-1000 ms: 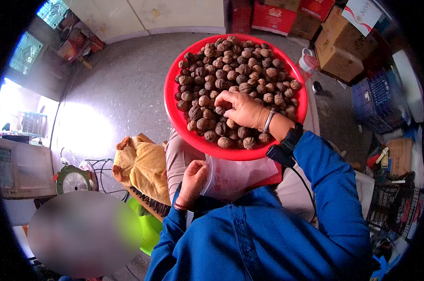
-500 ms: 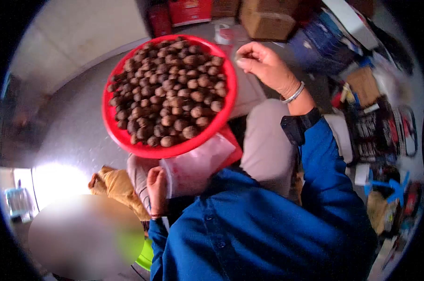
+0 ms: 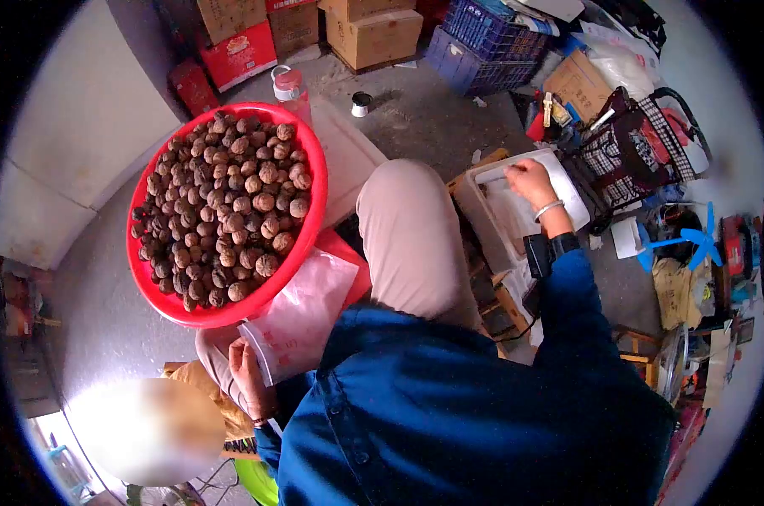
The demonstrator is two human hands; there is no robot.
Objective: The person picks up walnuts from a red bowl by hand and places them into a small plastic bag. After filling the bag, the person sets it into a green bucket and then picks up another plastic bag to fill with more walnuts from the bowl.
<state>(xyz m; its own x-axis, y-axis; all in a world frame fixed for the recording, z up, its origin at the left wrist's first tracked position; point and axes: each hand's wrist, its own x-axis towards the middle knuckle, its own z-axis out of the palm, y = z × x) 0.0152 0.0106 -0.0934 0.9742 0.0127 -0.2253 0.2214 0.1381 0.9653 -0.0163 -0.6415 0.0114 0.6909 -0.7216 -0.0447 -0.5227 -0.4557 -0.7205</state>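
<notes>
A wide red basin (image 3: 316, 202) heaped with brown walnuts (image 3: 217, 211) stands in front of me on the left. Across my lap lies a clear plastic bag (image 3: 306, 308) with red print. At its left edge my left hand (image 3: 247, 371) has its fingers curled, pinching the bag's rim. My right hand (image 3: 530, 184), with a bracelet at the wrist, hangs over a white foam box (image 3: 567, 181) on the right. Its fingers are closed together, and whatever they hold is hidden.
Cardboard boxes (image 3: 373, 38) and blue crates (image 3: 483, 51) stand at the back. A pink-lidded bottle (image 3: 287, 83) is behind the basin, a small cup (image 3: 361, 104) on the floor. A checked bag (image 3: 643, 143) and a blue fan (image 3: 694, 239) sit to the right.
My right hand has moved from beside the basin's rim to over the foam box on the right. The view has turned to the right. My left hand stays at the plastic bag.
</notes>
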